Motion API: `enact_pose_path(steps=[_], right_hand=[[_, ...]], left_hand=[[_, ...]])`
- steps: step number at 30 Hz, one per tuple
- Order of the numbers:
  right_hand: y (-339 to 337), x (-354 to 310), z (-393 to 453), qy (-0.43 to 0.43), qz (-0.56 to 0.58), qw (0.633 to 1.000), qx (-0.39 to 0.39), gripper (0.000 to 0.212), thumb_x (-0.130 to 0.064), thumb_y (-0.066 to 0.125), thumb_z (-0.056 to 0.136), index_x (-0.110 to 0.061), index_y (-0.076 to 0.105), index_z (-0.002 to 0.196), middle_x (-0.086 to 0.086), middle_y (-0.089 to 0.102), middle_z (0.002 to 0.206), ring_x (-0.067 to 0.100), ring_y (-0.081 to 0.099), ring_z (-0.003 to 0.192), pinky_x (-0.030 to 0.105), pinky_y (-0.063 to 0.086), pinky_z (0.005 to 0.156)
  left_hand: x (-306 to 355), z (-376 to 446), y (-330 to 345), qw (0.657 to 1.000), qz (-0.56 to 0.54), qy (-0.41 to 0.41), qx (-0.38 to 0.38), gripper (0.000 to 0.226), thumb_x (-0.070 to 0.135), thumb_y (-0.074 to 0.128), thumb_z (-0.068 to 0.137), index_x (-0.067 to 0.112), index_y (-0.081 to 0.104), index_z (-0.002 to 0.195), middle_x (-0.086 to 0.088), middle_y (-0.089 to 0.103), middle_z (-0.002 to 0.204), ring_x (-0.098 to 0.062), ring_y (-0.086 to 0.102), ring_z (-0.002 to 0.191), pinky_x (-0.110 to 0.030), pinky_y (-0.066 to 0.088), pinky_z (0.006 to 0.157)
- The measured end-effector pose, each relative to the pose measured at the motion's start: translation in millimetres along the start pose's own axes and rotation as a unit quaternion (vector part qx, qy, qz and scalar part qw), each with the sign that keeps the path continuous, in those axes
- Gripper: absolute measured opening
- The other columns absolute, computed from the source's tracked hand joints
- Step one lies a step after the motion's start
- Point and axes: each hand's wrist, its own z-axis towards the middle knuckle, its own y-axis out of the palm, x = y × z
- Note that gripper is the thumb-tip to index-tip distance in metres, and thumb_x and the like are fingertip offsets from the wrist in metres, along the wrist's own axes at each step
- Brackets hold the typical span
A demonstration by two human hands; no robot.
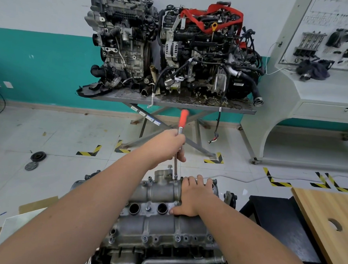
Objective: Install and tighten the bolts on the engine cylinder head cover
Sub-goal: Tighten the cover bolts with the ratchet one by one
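Note:
The grey aluminium cylinder head cover point(156, 223) lies on the engine just below me. Bolts sit in a row along its near edge point(145, 239), and one stands loose at the far end point(169, 167). My left hand point(168, 145) grips the metal shaft of a red-handled wrench point(183, 118) that stands nearly upright. Its socket tip point(175, 177) rests on a bolt at the cover's far edge. My right hand point(194, 195) rests flat on the far right part of the cover, fingers spread over its edge.
Two engines point(173, 51) stand on a scissor-lift table point(170, 102) across the floor. A grey display bench point(312, 88) is at the right. A wooden board point(329, 226) and a black stand point(275, 224) sit close on my right. Cardboard point(36, 207) and round parts point(37, 157) lie at left.

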Motion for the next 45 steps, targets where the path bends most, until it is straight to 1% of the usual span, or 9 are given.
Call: enact_pose_path(steps=[3,6,10,14,17,21,25,38,45], right_hand=[[0,0,0,0.001,-0.002,1.0,-0.003,0.124,-0.091,0.048,0.069,-0.008,0.012,0.154,0.014,0.022,0.157,0.043,0.012,0.145,0.068,0.011,0.11],[-1,0,0,0.001,-0.002,1.0,0.0,0.124,-0.09,0.049,0.069,-0.007,0.013,0.153,0.014,0.022,0.157,0.043,0.013,0.145,0.067,0.012,0.109],[-1,0,-4,-0.006,0.025,1.0,0.01,0.119,-0.086,0.055,0.069,-0.008,0.018,0.151,0.013,0.027,0.153,0.039,0.02,0.143,0.061,0.021,0.111],[-2,1,-7,-0.013,0.01,0.999,0.037,0.12,-0.088,0.053,0.069,-0.01,0.018,0.152,0.015,0.029,0.152,0.042,0.023,0.141,0.063,0.021,0.111],[-6,1,-7,-0.003,0.011,1.0,0.001,0.122,-0.088,0.051,0.071,-0.009,0.012,0.154,0.015,0.02,0.159,0.043,0.009,0.148,0.067,0.009,0.114],[-7,-2,-6,0.006,0.005,1.0,-0.003,0.121,-0.089,0.051,0.07,-0.008,0.016,0.152,0.012,0.022,0.158,0.04,0.011,0.148,0.066,0.01,0.113],[-6,-2,-6,0.005,0.001,1.0,0.005,0.12,-0.088,0.051,0.07,-0.007,0.017,0.151,0.013,0.025,0.156,0.041,0.016,0.145,0.065,0.013,0.111],[-4,0,-5,-0.001,0.0,1.0,0.002,0.12,-0.09,0.05,0.069,-0.008,0.018,0.151,0.012,0.027,0.154,0.041,0.017,0.143,0.066,0.014,0.109],[-4,0,-3,0.001,0.003,1.0,-0.004,0.122,-0.09,0.05,0.069,-0.009,0.015,0.153,0.012,0.024,0.156,0.041,0.015,0.145,0.067,0.012,0.111]], left_hand=[[11,-2,2,0.967,0.242,0.076,0.0,0.023,0.03,0.037,0.101,0.021,0.05,0.084,-0.001,0.068,0.077,-0.01,0.069,0.07,-0.032,0.048,0.06],[13,-4,2,0.885,0.441,0.147,-0.007,0.032,0.041,0.043,0.101,0.029,0.039,0.072,0.006,0.05,0.08,-0.025,0.058,0.082,-0.038,0.052,0.072],[-8,-9,15,0.818,0.513,0.245,0.093,0.037,0.058,0.049,0.096,0.027,0.043,0.076,0.006,0.041,0.086,-0.023,0.052,0.083,-0.033,0.039,0.065],[-45,-20,34,0.898,0.252,0.303,0.196,0.049,0.056,0.062,0.085,0.016,0.063,0.114,-0.003,0.055,0.116,-0.02,0.057,0.09,-0.034,0.047,0.071],[-55,-27,51,0.96,0.013,0.226,0.163,0.042,0.057,0.042,0.089,0.057,0.041,0.131,0.013,0.058,0.126,-0.004,0.06,0.098,-0.028,0.051,0.083],[-47,-17,60,0.936,-0.299,0.087,0.163,0.044,0.057,0.023,0.098,0.049,0.065,0.11,0.007,0.074,0.095,-0.009,0.066,0.096,-0.04,0.046,0.098],[-48,-14,40,0.913,-0.38,0.046,0.138,0.049,0.059,0.034,0.092,0.03,0.073,0.09,-0.003,0.071,0.075,-0.014,0.066,0.074,-0.04,0.045,0.084],[-6,-2,-3,0.999,-0.025,-0.013,0.04,0.023,0.03,0.037,0.1,0.017,0.055,0.103,-0.005,0.075,0.073,-0.021,0.072,0.081,-0.043,0.052,0.087],[9,-5,0,0.941,0.323,0.093,0.043,0.028,0.035,0.038,0.104,0.015,0.046,0.086,-0.002,0.063,0.077,-0.022,0.059,0.069,-0.035,0.042,0.056]])
